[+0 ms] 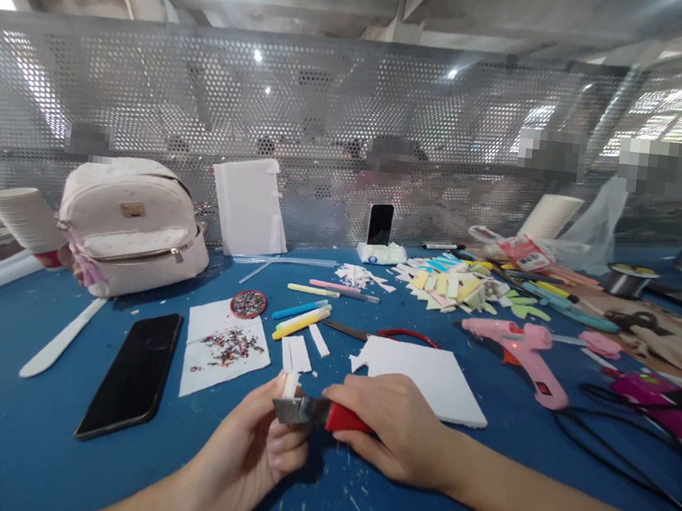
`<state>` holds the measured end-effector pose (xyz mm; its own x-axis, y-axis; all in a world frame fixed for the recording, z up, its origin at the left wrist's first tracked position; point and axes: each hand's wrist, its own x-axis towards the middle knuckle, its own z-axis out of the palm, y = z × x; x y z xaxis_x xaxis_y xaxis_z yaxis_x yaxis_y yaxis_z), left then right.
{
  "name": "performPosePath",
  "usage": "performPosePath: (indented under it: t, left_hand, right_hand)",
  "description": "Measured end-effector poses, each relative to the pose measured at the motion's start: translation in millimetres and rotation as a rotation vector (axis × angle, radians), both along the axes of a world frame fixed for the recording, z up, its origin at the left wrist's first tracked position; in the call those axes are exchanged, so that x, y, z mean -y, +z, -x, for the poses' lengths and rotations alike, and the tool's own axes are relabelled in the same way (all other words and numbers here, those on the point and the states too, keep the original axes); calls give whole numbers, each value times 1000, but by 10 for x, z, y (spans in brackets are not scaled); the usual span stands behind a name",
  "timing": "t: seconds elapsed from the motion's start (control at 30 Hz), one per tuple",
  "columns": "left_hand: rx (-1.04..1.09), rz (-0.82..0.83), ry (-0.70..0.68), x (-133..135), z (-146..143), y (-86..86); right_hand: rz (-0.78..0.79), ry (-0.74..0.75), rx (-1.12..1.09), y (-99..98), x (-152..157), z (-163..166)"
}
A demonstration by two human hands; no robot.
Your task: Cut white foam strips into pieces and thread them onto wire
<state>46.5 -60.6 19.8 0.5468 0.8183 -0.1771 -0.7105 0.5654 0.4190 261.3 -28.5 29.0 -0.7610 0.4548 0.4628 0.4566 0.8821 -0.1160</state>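
My left hand (pixel 265 430) pinches a small white strip (pixel 290 383) upright between thumb and fingers. Closed round the red handle of a utility knife (pixel 348 419) is my right hand (pixel 399 432). The knife's broad grey blade (pixel 294 410) points left and lies across the lower part of the strip, close to my left fingers; whether it cuts into the strip I cannot tell. Just beyond the hands lie cut white pieces (pixel 296 354). Past my right hand rests a white foam sheet (pixel 426 374) with a ragged corner, beside red-handled scissors (pixel 409 336).
A black phone (pixel 130 376), a paper with dark bits (pixel 227 349) and a white backpack (pixel 134 226) are on the left. Markers (pixel 302 320) lie ahead. To the right are a pink glue gun (pixel 514 343), black cables (pixel 618 455) and piled coloured pieces (pixel 453 284).
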Motion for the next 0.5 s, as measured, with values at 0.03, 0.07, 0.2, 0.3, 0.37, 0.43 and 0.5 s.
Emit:
performPosePath:
  t: [0.03,0.07,0.2,0.3,0.37,0.43,0.5]
  left_hand:
    - [-6,-5,6,2,-2,2]
    - [-12,-11,12,2,-4,3]
    - [-42,-22,36,-7,-5,4]
    - [-49,-28,51,-15,-4,3]
    - [-46,-26,50,-13,-3,2]
    - [-44,-14,41,-6,0,0]
    - [-45,0,40,-2,3,-2]
  right_hand:
    - [4,-3,1,-1,2,-1]
    - [9,-7,4,-2,3,-2]
    - [24,-4,14,-4,5,-6]
    - [24,-2,16,2,3,-8]
    - [18,-6,14,7,3,-7]
    - [17,-1,12,10,2,-7]
    - [15,7,11,9,1,-6]
